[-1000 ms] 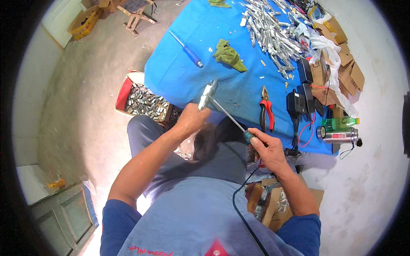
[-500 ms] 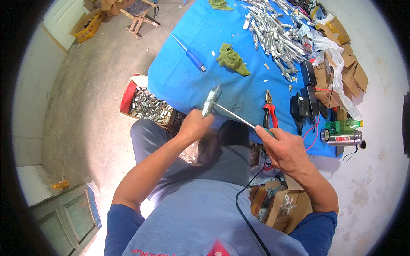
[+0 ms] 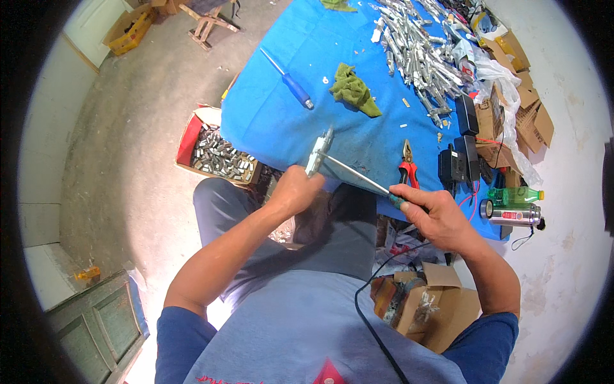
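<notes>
My left hand [image 3: 297,191] is closed round the lower end of a slim silver metal part [image 3: 316,155], which points up and away over the near edge of the blue-covered table. In my right hand [image 3: 438,219] is a screwdriver [image 3: 358,175] with a long thin shaft and a dark green handle, gripped between thumb and fingers. Its tip meets the side of the metal part; the exact contact point is too small to make out. Red-and-black pliers [image 3: 409,169] lie just beyond my right hand. Farther off are a blue-handled screwdriver [image 3: 295,89] and a crumpled green cloth [image 3: 353,93].
A heap of silver metal parts [image 3: 416,57] covers the table's far right. Black power adapters [image 3: 453,164], a green bottle [image 3: 515,195] and a steel flask [image 3: 511,213] line the right edge. Left of my knees stands a red-sided box [image 3: 190,142] of small metal pieces.
My right hand has shifted slightly right and its fingers have changed position on the handle, showing more of it. The left hand still holds the metal part in nearly the same place.
</notes>
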{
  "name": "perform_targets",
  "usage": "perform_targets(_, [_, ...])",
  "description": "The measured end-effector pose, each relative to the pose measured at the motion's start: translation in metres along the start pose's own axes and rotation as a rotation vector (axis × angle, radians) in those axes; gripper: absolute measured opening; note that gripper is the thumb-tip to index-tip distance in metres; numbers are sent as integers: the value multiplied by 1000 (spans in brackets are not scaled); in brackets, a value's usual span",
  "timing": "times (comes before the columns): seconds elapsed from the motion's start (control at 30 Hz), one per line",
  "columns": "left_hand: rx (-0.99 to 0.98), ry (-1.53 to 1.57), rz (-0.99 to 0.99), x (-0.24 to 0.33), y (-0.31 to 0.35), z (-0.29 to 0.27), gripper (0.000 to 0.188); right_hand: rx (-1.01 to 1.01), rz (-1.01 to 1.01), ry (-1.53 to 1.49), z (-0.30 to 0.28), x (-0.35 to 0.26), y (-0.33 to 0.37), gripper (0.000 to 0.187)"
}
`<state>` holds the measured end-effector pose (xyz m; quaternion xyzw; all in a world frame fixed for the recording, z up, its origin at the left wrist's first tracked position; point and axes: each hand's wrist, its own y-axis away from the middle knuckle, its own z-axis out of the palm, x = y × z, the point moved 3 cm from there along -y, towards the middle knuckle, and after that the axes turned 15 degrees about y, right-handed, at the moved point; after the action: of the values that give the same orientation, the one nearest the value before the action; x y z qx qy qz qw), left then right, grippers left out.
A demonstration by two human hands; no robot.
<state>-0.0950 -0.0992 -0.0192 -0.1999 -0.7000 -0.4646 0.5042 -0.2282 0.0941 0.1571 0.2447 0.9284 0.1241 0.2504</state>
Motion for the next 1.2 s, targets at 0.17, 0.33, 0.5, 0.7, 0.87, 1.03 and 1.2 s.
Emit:
perform_targets(0.17, [-18,70,-41,-3,-2,-1,42,-175,410,-786,45,26,11,36])
perform_targets(0.33, [-34,41,-18,-5,-5,-7,40,-55,450,-1109,112,31,31,40])
perform_targets(0.5, [-31,173,8,-3,3,-1,31,90,191,-551,92,24,35,40])
perform_targets(0.7, [-21,122,-13,-11,1,1,35,-16,87,-853,86,39,33,68])
perform_targets(0.87, [-9,37,28,-10,1,2,37,-98,282,-1208,99,32,34,56])
perform_targets(1.03, [20,-77,45,-1,3,1,40,-37,246,-640,74,24,30,42])
perform_targets(1.2, [29,-59,23,6,4,1,41,107,79,-148,50,10,22,41])
